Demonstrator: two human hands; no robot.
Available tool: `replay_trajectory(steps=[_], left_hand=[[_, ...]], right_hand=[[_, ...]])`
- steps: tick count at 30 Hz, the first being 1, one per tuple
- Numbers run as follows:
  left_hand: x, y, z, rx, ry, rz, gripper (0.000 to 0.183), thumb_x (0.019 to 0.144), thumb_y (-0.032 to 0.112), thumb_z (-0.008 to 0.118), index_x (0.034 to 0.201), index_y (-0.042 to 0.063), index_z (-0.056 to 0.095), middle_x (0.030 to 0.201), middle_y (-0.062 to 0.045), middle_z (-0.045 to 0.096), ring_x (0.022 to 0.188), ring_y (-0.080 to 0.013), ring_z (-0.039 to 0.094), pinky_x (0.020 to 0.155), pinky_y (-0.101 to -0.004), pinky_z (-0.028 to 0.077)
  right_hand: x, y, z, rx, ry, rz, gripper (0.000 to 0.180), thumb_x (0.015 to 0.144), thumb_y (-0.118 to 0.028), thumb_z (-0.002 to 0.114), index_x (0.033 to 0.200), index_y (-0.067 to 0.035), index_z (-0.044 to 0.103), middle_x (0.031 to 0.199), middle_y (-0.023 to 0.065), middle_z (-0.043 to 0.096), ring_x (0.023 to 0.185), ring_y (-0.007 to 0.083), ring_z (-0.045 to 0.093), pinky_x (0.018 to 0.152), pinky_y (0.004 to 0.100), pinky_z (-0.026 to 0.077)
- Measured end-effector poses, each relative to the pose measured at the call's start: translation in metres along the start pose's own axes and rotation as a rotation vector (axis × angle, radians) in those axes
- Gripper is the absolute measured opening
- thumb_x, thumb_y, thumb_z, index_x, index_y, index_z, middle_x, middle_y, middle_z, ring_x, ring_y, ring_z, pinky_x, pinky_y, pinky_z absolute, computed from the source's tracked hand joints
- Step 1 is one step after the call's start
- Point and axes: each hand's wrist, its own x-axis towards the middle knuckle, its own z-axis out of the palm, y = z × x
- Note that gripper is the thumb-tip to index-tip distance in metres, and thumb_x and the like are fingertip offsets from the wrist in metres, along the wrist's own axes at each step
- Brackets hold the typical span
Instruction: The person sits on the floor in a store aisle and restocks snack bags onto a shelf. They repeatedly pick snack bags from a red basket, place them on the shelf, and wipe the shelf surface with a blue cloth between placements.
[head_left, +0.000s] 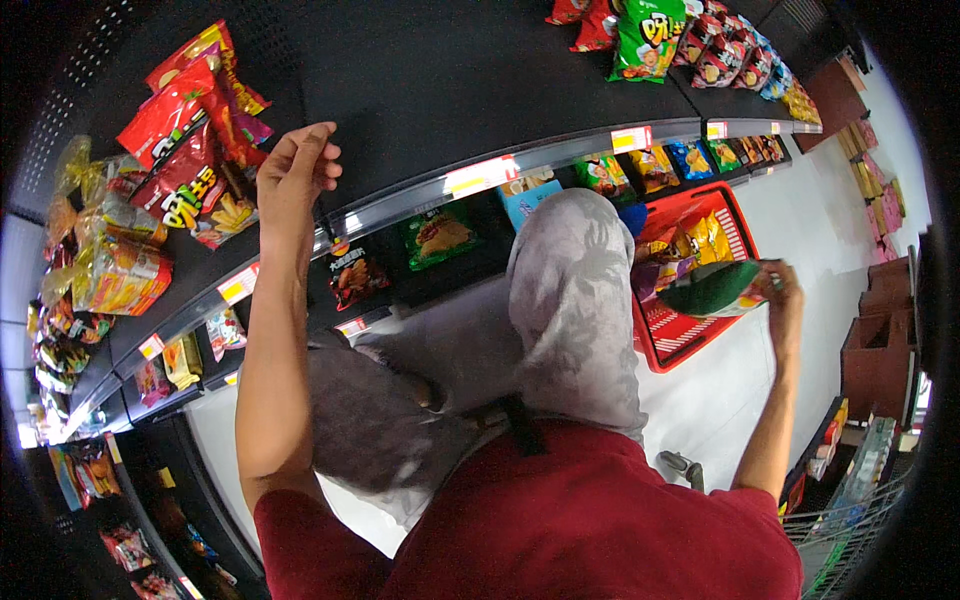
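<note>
Raised over the black shelf, my left hand (300, 161) has its fingers curled together, and nothing shows in it. Just left of it lies a pile of red snack bags (187, 150) on the shelf. On the right, my right hand (781, 289) grips the end of a green snack bag (712, 289) over a red plastic shopping basket (679, 352). Inside the basket are yellow and purple snack bags (705, 240). The basket stands on the pale floor beside my right knee. Part of the green bag is blurred.
Price tags line the shelf edge (555, 155). A green chip bag (649, 41) and several dark red bags stand at the upper right. More packets lie on the lower shelf (442, 236). Brown boxes (877, 337) and a wire cart (855, 532) are at the right.
</note>
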Motion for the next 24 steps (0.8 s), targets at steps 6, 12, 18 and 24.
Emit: replay_trajectory(steps=[6, 12, 18, 24], left_hand=[[0.013, -0.007, -0.001, -0.049, -0.034, -0.037, 0.021, 0.099, 0.022, 0.06, 0.106, 0.004, 0.068, 0.082, 0.001, 0.065, 0.066, -0.0057, 0.058, 0.059, -0.0198, 0.046], [0.028, -0.012, -0.007, 0.078, -0.044, -0.017, 0.023, 0.098, 0.025, 0.061, 0.107, 0.005, 0.067, 0.081, 0.001, 0.065, 0.064, -0.0043, 0.057, 0.057, -0.0188, 0.045], [0.056, -0.017, 0.007, 0.104, -0.004, 0.052, 0.021, 0.097, 0.017, 0.057, 0.111, 0.002, 0.063, 0.087, -0.004, 0.068, 0.061, -0.0058, 0.059, 0.054, -0.0196, 0.046], [0.093, -0.04, 0.01, 0.116, 0.104, 0.058, 0.036, 0.096, 0.021, 0.062, 0.126, 0.002, 0.056, 0.109, -0.008, 0.067, 0.077, -0.0123, 0.068, 0.056, -0.0218, 0.051]], right_hand=[[0.069, -0.112, -0.045, -0.007, 0.046, -0.198, 0.016, 0.101, -0.018, 0.056, 0.107, -0.004, 0.061, 0.092, -0.0011, 0.062, 0.078, 0.0057, 0.059, 0.069, 0.0217, 0.049], [0.167, -0.24, 0.001, 0.065, 0.028, -0.621, 0.021, 0.098, -0.021, 0.059, 0.109, -0.003, 0.064, 0.094, -0.0015, 0.065, 0.085, 0.0094, 0.061, 0.076, 0.0258, 0.05], [0.229, -0.345, 0.111, 0.22, -0.071, -0.686, 0.019, 0.094, -0.016, 0.06, 0.106, -0.002, 0.064, 0.088, 0.0104, 0.066, 0.077, 0.02, 0.062, 0.071, 0.0353, 0.051], [0.291, -0.394, 0.216, 0.047, 0.08, -0.953, 0.02, 0.094, -0.019, 0.06, 0.104, -0.003, 0.066, 0.09, 0.0143, 0.072, 0.084, 0.0262, 0.071, 0.074, 0.0368, 0.055]])
